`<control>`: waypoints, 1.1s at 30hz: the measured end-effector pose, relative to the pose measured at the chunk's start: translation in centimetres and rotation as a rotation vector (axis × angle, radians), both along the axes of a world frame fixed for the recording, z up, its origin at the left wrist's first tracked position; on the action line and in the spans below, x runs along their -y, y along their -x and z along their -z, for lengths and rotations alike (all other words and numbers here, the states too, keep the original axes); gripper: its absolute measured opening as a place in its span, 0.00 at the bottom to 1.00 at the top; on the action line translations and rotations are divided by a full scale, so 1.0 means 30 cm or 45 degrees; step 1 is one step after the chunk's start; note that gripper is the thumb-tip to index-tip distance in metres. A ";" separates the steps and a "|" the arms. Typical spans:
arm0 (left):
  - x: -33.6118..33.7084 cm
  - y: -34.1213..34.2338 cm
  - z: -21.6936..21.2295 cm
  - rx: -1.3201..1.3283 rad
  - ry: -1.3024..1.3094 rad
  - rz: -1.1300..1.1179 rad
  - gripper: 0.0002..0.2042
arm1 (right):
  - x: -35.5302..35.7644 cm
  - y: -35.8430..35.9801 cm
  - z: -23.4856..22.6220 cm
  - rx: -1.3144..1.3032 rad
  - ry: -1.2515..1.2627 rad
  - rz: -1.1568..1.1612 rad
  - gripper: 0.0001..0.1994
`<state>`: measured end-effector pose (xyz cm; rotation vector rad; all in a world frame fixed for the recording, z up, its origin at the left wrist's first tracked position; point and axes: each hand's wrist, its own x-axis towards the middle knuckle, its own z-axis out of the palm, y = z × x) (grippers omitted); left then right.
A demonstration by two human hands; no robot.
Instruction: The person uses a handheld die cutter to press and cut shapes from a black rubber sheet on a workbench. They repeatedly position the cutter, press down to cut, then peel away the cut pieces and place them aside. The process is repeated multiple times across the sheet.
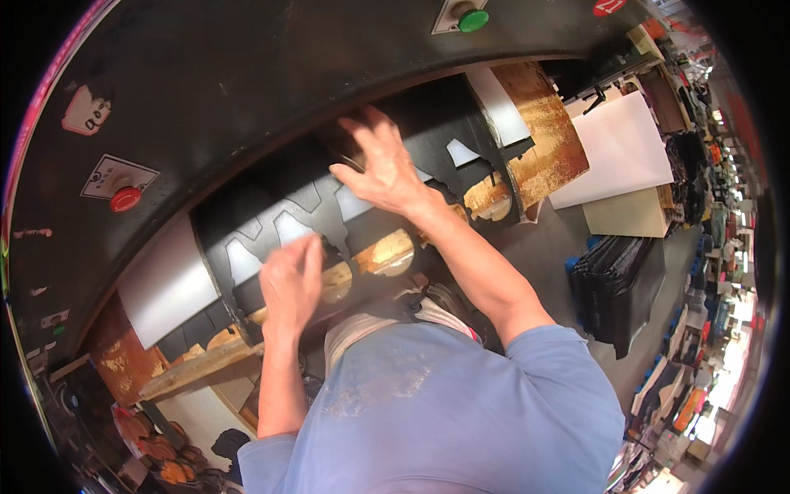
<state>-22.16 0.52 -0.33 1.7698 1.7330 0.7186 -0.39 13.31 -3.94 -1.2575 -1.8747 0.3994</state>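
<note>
Workshop setting w/ a big black machine housing arching across the top, carrying a red push button at left & a green button near the top centre. Grey floor at right, w/ a stack of dark sheets standing on it, a pale board lying on a tan box just behind. Far right edge is shelving crowded w/ colourful goods, brightly lit; low left corner is dim, w/ orange-brown pieces piled up.

Low press head — narrow gap beneath
</note>
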 end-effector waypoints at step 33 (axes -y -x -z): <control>-0.280 0.019 0.066 -0.113 -0.495 0.067 0.18 | -0.089 -0.307 0.024 0.022 0.007 0.237 0.31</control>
